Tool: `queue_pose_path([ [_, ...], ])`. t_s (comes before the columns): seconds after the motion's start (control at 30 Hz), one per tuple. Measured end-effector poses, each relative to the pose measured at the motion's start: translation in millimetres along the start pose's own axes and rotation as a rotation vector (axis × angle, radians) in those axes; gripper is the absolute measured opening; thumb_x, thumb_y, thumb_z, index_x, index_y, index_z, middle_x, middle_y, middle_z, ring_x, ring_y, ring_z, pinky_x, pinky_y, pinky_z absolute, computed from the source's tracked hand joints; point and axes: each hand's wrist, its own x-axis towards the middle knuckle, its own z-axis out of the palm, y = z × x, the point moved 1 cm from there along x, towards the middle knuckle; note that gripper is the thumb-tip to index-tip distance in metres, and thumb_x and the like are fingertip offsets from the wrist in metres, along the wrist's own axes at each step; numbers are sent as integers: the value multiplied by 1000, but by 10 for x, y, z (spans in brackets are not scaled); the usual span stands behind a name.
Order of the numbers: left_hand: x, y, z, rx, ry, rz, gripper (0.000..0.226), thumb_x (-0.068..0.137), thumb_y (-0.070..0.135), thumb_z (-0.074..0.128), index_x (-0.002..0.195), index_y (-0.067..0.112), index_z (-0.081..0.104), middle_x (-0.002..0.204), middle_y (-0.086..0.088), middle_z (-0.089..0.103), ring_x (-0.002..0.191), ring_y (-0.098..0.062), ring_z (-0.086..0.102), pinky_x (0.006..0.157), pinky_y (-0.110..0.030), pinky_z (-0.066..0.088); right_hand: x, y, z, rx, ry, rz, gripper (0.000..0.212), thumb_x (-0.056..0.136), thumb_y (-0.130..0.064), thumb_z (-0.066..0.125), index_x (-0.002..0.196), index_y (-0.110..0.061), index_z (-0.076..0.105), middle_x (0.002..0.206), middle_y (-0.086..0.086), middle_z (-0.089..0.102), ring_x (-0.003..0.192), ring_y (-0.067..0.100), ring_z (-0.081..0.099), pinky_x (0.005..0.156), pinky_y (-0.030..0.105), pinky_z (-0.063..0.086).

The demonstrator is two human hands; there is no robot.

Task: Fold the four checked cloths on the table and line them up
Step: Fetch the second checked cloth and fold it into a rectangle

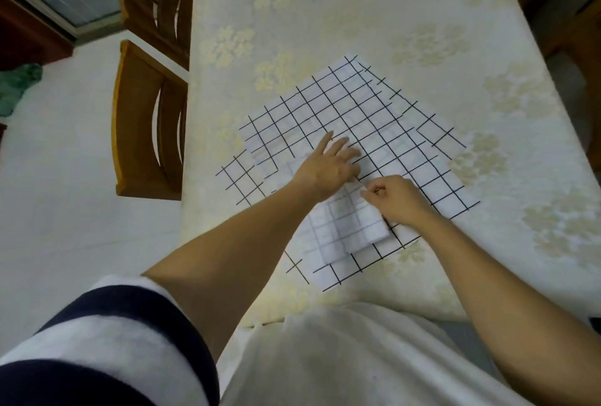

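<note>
White cloths with black check lines lie overlapping in a loose pile [351, 113] in the middle of the table, corners sticking out on several sides. The top cloth [348, 226] has its near corner turned over, showing a paler underside. My left hand [328, 165] lies flat on the pile with its fingers spread, pressing the cloth down. My right hand [393, 197] sits just beside it, fingers pinched on the edge of the turned-over flap. How many cloths make up the pile is not clear from here.
The table [390, 15] carries a cream covering with pale flower prints and runs away from me. Two wooden chairs [149, 119] stand along its left side. The near table edge meets my body. More wooden furniture shows at the far right.
</note>
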Motion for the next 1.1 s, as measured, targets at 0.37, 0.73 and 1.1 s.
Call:
queue_pose_path([
  [0.37, -222, -558, -62, -941, 109, -539, 26, 95, 38, 67, 94, 12, 66, 86, -1, 66, 75, -14, 62, 55, -17, 42, 276, 271, -679, 223, 9, 19, 18, 89, -31, 73, 92, -13, 75, 98, -3, 73, 97, 10, 65, 83, 27, 48],
  [0.73, -453, -356, 401, -1034, 230, -730, 33, 96, 24, 66, 127, 19, 58, 127, -2, 60, 111, -23, 60, 85, -31, 48, 472, 227, -673, 187, 138, -40, 16, 91, -18, 71, 106, -13, 75, 106, 2, 72, 101, 14, 62, 82, 25, 46],
  [1.1, -171, -489, 230, -585, -20, -410, 22, 104, 32, 51, 118, 20, 64, 115, -1, 66, 109, -25, 60, 91, -37, 46, 445, 62, -759, 302, -14, -80, 18, 89, -22, 74, 106, -25, 76, 112, -8, 69, 101, 7, 64, 78, 20, 52],
])
